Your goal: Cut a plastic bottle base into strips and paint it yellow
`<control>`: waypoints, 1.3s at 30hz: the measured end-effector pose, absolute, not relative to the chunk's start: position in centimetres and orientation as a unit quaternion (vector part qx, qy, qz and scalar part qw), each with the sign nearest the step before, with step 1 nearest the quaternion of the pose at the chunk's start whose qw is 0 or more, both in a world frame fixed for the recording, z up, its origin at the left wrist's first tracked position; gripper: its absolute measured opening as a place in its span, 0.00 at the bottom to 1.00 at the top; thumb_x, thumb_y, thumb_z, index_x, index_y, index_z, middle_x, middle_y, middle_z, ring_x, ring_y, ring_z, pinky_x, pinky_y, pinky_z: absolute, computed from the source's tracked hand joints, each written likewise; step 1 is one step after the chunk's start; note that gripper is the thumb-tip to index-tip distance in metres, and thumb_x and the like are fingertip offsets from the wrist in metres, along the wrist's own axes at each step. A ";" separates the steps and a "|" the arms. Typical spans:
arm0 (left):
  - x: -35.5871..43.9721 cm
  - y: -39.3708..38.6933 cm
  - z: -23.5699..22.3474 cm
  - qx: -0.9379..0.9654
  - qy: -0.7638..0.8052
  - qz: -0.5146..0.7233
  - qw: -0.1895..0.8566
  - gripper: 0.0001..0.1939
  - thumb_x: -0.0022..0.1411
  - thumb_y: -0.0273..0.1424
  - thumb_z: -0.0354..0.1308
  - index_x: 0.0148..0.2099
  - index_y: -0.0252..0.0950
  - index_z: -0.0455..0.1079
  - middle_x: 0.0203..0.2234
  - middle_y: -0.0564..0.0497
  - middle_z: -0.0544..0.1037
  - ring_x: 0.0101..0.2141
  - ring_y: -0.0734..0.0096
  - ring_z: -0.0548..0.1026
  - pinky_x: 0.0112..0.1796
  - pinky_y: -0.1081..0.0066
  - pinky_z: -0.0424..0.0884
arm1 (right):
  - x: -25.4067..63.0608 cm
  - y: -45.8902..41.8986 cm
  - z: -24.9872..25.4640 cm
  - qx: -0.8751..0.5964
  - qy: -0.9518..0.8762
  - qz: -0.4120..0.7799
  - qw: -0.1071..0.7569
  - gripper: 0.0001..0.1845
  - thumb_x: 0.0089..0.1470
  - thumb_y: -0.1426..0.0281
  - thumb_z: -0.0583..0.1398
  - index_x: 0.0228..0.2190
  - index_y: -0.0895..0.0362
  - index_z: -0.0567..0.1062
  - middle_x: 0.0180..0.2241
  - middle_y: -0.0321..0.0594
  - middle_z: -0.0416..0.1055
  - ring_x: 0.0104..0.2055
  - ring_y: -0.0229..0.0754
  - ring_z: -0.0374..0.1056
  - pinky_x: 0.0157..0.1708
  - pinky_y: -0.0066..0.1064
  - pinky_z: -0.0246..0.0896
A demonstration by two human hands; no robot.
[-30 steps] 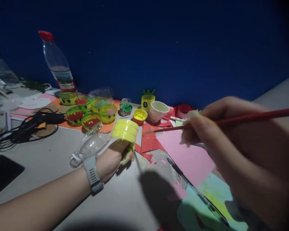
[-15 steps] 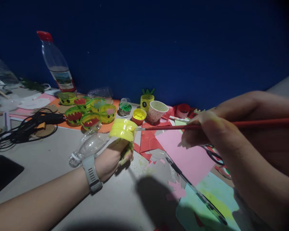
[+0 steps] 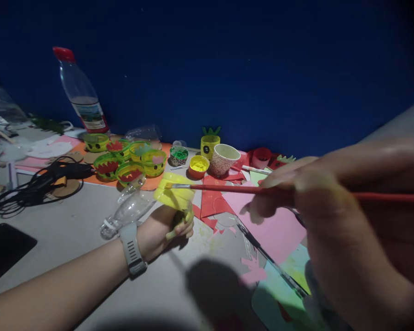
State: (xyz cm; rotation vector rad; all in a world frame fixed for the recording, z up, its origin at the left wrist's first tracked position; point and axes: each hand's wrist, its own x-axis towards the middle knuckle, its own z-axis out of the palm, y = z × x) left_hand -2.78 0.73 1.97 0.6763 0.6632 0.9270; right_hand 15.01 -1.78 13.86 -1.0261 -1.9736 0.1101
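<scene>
Fingers of the right hand (image 3: 345, 230) pinch a red paintbrush (image 3: 224, 188); its bristles (image 3: 167, 186) have crossed from 3 to 10 o'clock on the yellow ribbed ring (image 3: 182, 197), so colour probably spreads there. Left hand (image 3: 157, 230), fingers partly hidden, grips it, 8 o'clock from the paint cup (image 3: 198, 174).

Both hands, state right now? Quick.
Left hand: closed, holding the yellow piece from below.
Right hand: closed, holding the red paintbrush, its bristles at the yellow piece.
</scene>
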 end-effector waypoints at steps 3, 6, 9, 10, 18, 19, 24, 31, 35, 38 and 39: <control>-2.8 0.6 2.1 0.316 0.299 0.430 0.791 0.18 0.59 0.30 0.51 0.18 0.36 0.55 0.10 0.59 0.52 0.14 0.80 0.51 0.19 0.77 0.55 | 14.1 -2.4 14.7 -0.415 -0.787 0.067 0.452 0.08 0.59 0.71 0.53 0.30 0.51 0.71 0.26 0.33 0.70 0.26 0.35 0.68 0.24 0.31 0.62; -3.0 0.8 2.1 0.297 0.276 0.442 0.800 0.16 0.58 0.29 0.56 0.21 0.35 0.57 0.10 0.61 0.53 0.15 0.82 0.50 0.20 0.79 0.56 | 14.1 -2.3 14.8 -0.414 -0.790 0.060 0.447 0.08 0.59 0.69 0.54 0.29 0.51 0.71 0.25 0.34 0.70 0.24 0.36 0.66 0.21 0.31 0.60; -3.1 0.9 2.1 0.274 0.278 0.452 0.802 0.15 0.58 0.29 0.58 0.23 0.34 0.58 0.11 0.61 0.56 0.15 0.84 0.51 0.21 0.81 0.57 | 14.2 -2.2 14.7 -0.429 -0.792 0.046 0.431 0.09 0.59 0.68 0.55 0.28 0.53 0.71 0.25 0.35 0.69 0.25 0.36 0.66 0.20 0.30 0.59; -3.1 0.9 2.2 0.268 0.288 0.453 0.800 0.15 0.58 0.29 0.59 0.23 0.34 0.58 0.11 0.61 0.57 0.15 0.84 0.52 0.21 0.81 0.58 | 14.2 -2.2 14.7 -0.435 -0.792 0.045 0.427 0.09 0.59 0.68 0.55 0.27 0.54 0.70 0.24 0.34 0.68 0.24 0.35 0.66 0.20 0.30 0.58; -3.4 1.1 2.0 0.213 0.273 0.460 0.818 0.20 0.67 0.32 0.48 0.22 0.34 0.59 0.08 0.61 0.52 0.14 0.83 0.46 0.20 0.81 0.57 | 14.9 -1.8 14.3 -0.456 -0.803 -0.001 0.384 0.08 0.58 0.65 0.55 0.28 0.52 0.69 0.22 0.32 0.67 0.21 0.33 0.63 0.16 0.28 0.54; -3.5 1.2 1.9 0.212 0.273 0.461 0.817 0.20 0.67 0.31 0.47 0.22 0.34 0.59 0.08 0.61 0.51 0.14 0.82 0.46 0.20 0.81 0.57 | 14.8 -1.9 14.3 -0.468 -0.790 -0.002 0.395 0.08 0.59 0.64 0.55 0.28 0.52 0.69 0.23 0.32 0.68 0.22 0.34 0.64 0.17 0.29 0.56; -3.5 1.2 1.8 0.235 0.261 0.460 0.815 0.18 0.65 0.30 0.51 0.21 0.33 0.59 0.10 0.60 0.53 0.15 0.82 0.47 0.20 0.81 0.57 | 13.8 -2.4 15.0 -0.414 -0.784 -0.005 0.463 0.10 0.60 0.71 0.54 0.29 0.49 0.72 0.26 0.34 0.70 0.30 0.35 0.67 0.28 0.31 0.60; -2.9 1.2 3.0 0.226 0.277 0.446 0.820 0.24 0.68 0.35 0.47 0.19 0.34 0.57 0.08 0.61 0.50 0.14 0.82 0.45 0.19 0.81 0.55 | 14.5 -2.0 14.9 -0.414 -0.816 0.036 0.402 0.07 0.60 0.71 0.54 0.29 0.53 0.68 0.21 0.30 0.64 0.20 0.30 0.61 0.22 0.26 0.61; -2.6 1.1 3.6 0.192 0.327 0.450 0.809 0.24 0.70 0.33 0.42 0.21 0.34 0.59 0.07 0.61 0.50 0.13 0.82 0.47 0.22 0.80 0.60 | 14.7 -1.8 14.6 -0.410 -0.825 0.006 0.389 0.06 0.59 0.69 0.55 0.29 0.55 0.67 0.23 0.31 0.66 0.21 0.29 0.62 0.19 0.25 0.57; -2.5 1.2 3.5 0.187 0.318 0.466 0.804 0.23 0.69 0.30 0.43 0.21 0.33 0.60 0.07 0.60 0.51 0.13 0.82 0.47 0.22 0.80 0.60 | 15.0 -1.7 14.4 -0.422 -0.827 0.001 0.371 0.07 0.59 0.67 0.55 0.29 0.54 0.67 0.20 0.31 0.64 0.18 0.29 0.59 0.18 0.27 0.54; -2.6 1.2 3.3 0.189 0.311 0.471 0.803 0.22 0.69 0.30 0.44 0.21 0.33 0.60 0.08 0.60 0.51 0.13 0.82 0.46 0.21 0.80 0.59 | 15.0 -1.7 14.4 -0.426 -0.827 0.003 0.368 0.07 0.58 0.67 0.55 0.29 0.54 0.67 0.19 0.31 0.64 0.17 0.30 0.58 0.17 0.28 0.53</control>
